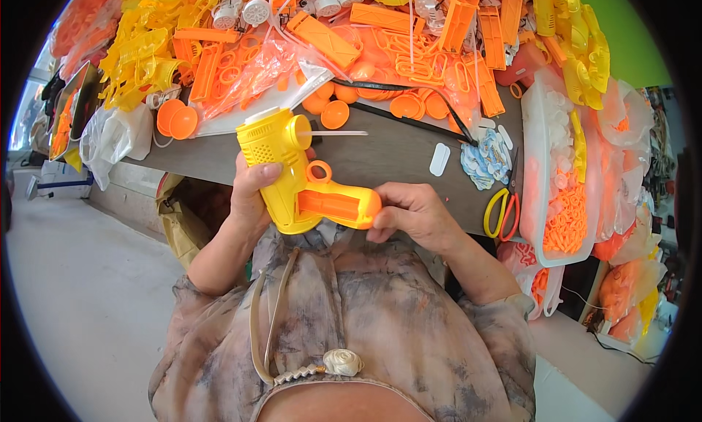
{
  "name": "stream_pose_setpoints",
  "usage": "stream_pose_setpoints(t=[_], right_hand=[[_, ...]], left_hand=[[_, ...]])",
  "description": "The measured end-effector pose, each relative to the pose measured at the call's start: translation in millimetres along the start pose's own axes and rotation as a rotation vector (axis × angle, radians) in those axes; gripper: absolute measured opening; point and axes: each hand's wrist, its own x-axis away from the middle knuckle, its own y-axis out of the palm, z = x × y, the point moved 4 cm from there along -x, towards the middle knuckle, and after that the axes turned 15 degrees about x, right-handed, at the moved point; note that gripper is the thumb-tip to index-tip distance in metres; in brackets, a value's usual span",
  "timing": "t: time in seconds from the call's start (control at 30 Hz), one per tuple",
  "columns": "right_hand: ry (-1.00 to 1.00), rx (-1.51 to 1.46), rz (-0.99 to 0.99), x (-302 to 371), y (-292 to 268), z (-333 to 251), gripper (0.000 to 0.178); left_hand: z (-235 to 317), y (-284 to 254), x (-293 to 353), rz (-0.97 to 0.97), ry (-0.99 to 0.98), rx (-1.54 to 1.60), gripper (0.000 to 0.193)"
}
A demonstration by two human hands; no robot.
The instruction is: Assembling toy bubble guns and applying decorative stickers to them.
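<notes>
A yellow plastic toy gun (285, 173) is held up in front of my chest, above the table's near edge. My left hand (251, 192) is closed round its body from the left, thumb on the near side. The handle points right, and its open side shows an orange battery compartment (329, 203). At the handle's end, the fingers of my right hand (415, 211) pinch a rounded orange end piece (369, 207). An orange ring (319, 171) sits beside the handle like a trigger. A thin pale rod (340, 133) sticks out to the right from the yellow round part.
Orange and yellow plastic parts are heaped along the far side of the grey table (241, 150). Scissors (502, 211) with yellow and red handles lie at the right, near blue-and-white stickers (486, 159). A clear bin (536, 173) holds small orange pieces.
</notes>
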Motion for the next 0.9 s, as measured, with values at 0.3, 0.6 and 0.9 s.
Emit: stream_pose_setpoints(t=[0.3, 0.6, 0.9], right_hand=[[-0.366, 0.716, 0.682, -44, -42, -11, 0.024], [-0.553, 1.076, 0.859, -58, -57, -67, 0.014], [-0.995, 1.342, 0.465, -125, 5, -92, 0.014]], left_hand=[[19, -24, 14, 0.169, 0.150, -0.104, 0.062], [-6, -7, 14, 0.067, 0.031, -0.142, 0.067], [-10, -2, 24, 0.023, -0.067, -0.115, 0.066]])
